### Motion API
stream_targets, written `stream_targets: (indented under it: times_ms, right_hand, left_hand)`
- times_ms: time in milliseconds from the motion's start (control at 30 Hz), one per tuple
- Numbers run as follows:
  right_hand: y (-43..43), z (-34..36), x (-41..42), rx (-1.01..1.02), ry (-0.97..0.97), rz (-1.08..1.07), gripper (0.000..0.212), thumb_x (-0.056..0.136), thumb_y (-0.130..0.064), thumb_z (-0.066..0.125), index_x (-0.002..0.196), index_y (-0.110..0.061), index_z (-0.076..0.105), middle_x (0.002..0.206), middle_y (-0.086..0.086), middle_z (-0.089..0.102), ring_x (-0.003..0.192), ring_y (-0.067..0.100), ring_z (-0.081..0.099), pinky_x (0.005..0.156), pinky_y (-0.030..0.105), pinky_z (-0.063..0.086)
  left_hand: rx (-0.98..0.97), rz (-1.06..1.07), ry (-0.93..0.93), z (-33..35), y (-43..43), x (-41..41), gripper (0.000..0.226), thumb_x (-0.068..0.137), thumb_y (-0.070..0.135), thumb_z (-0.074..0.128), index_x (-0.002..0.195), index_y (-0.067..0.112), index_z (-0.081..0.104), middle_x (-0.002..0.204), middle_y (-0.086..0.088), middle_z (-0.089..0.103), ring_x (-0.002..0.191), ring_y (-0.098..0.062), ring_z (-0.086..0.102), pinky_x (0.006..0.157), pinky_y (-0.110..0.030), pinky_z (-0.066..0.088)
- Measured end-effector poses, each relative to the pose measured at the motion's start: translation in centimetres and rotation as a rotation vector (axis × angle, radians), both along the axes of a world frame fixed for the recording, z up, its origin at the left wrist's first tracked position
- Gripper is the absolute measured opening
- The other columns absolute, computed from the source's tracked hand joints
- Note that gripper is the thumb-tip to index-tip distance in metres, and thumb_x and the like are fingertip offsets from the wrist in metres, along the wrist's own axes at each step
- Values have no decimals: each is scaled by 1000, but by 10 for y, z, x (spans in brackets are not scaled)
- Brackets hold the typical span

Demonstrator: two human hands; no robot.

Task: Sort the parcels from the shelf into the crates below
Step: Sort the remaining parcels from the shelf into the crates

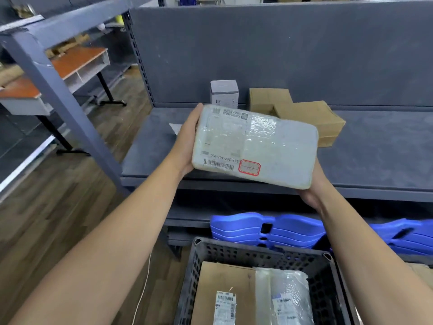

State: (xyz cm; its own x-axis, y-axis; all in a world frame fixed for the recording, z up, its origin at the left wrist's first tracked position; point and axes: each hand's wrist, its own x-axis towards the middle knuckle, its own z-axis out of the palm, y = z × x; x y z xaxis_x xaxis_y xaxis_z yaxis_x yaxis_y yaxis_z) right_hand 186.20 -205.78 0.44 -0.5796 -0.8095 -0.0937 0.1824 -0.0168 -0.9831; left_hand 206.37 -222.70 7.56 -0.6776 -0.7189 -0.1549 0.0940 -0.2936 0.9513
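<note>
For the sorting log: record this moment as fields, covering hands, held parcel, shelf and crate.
held: grey parcel, barcode label and red-bordered sticker up
left hand: grips its left edge
right hand: holds its lower right corner from beneath
shelf: white box, back cardboard box, front cardboard box
black crate: labelled cardboard box, plastic-wrapped parcel
behind crate: blue crates

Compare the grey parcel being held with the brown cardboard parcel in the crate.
The grey parcel is shiny plastic; the cardboard parcel is matte brown. The left hand and right hand hold the grey parcel over the shelf; the cardboard parcel lies in the black crate. Both carry barcode labels.
</note>
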Motion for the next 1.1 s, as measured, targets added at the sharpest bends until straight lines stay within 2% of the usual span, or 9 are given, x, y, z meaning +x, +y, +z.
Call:
stream_targets:
  times_ms: [167, 300, 433, 533, 633, 733, 867, 967, 1100]
  right_hand:
    - [15, -5, -3, 94, -2, -16, 39, 107, -51, 51, 134, -28, 66, 119, 3, 77, 106, 19, 74, 103, 53, 54]
    - [25, -4, 2, 147, -34, -103, 34, 106, -56, 50, 111, -35, 75, 107, -1, 80, 97, 16, 76, 99, 45, 56]
    - [32, 4, 10, 168, -14, -140, 35, 105, -58, 49, 100, -35, 75, 98, -3, 81, 85, 11, 76, 85, 35, 56]
    - [37, 9, 14, 156, -17, -135, 39, 105, -59, 48, 96, -37, 78, 104, -1, 81, 90, 13, 77, 91, 38, 56]
    - [43, 14, 17, 82, -75, -41, 59, 103, -73, 30, 117, -38, 76, 120, -1, 78, 112, 19, 73, 105, 45, 53]
    - [53, 14, 13, 1, -153, 125, 76, 97, -77, 18, 137, -33, 64, 134, 0, 71, 127, 21, 66, 108, 46, 48]
    - [63, 7, 4, -35, -169, 288, 82, 92, -76, 34, 154, -24, 48, 150, 5, 59, 141, 25, 54, 114, 50, 41]
    - [65, 5, 1, -39, -157, 341, 93, 83, -80, 54, 156, -24, 46, 154, 8, 55, 144, 28, 50, 116, 53, 38]
    - [69, -2, -3, -81, -172, 338, 87, 86, -77, 54, 155, -23, 48, 152, 8, 57, 142, 27, 53, 121, 57, 33]
  left_hand:
    - [71, -43, -23, -11, 15, 1, 75, 102, 72, 25, 128, 18, 70, 126, -13, 74, 113, -30, 72, 95, -45, 57]
    - [41, -26, -32, -16, 21, 5, 80, 98, 76, 31, 139, 16, 65, 132, -14, 71, 122, -33, 68, 102, -50, 55]
    - [35, 0, -22, -21, 29, 10, 78, 99, 74, 31, 140, 16, 64, 131, -12, 72, 121, -32, 69, 92, -45, 58]
    - [35, 15, -11, -23, 36, 12, 78, 100, 74, 29, 139, 17, 64, 131, -12, 72, 119, -31, 70, 91, -43, 58]
    - [28, 53, -10, -27, 41, 15, 78, 99, 75, 33, 140, 17, 65, 133, -13, 71, 122, -32, 68, 102, -50, 54]
    - [27, 82, -4, -29, 42, 20, 81, 91, 79, 48, 139, 17, 65, 135, -15, 69, 124, -35, 67, 111, -59, 47]
    - [40, 96, 31, -31, 41, 25, 100, 67, 85, 71, 138, 15, 66, 137, -16, 68, 126, -37, 65, 112, -63, 45]
    - [24, 131, 33, -32, 45, 25, 88, 79, 80, 66, 136, 13, 67, 133, -16, 70, 123, -37, 67, 110, -63, 47]
    - [7, 183, 39, -37, 53, 24, 76, 90, 72, 58, 134, 11, 67, 128, -16, 72, 119, -36, 70, 108, -63, 49]
